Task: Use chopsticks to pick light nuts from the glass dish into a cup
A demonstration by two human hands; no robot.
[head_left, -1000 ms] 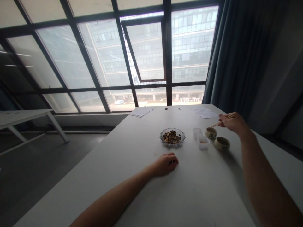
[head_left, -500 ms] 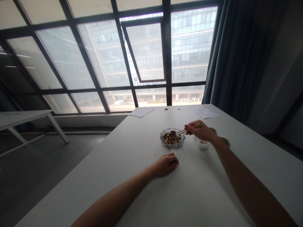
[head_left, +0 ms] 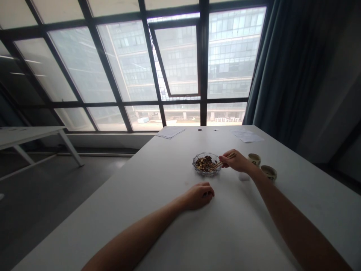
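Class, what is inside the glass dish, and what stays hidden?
A heap of brown pieces, probably nuts, lies in the glass dish, under the tips of the chopsticks. The heap hides the dish's bottom.

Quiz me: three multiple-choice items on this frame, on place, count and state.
1. Where are the tips of the chopsticks in the right hand?
A) over the glass dish
B) in a cup
C) on a paper

2. How many ceramic cups stand right of the dish?
A) one
B) two
C) four

3. What is the left hand doing?
A) holding a cup
B) resting on the table
C) lifting the dish

1 A: they reach over the nuts.
2 B: both show beyond the right wrist.
3 B: it lies curled, away from the dish.
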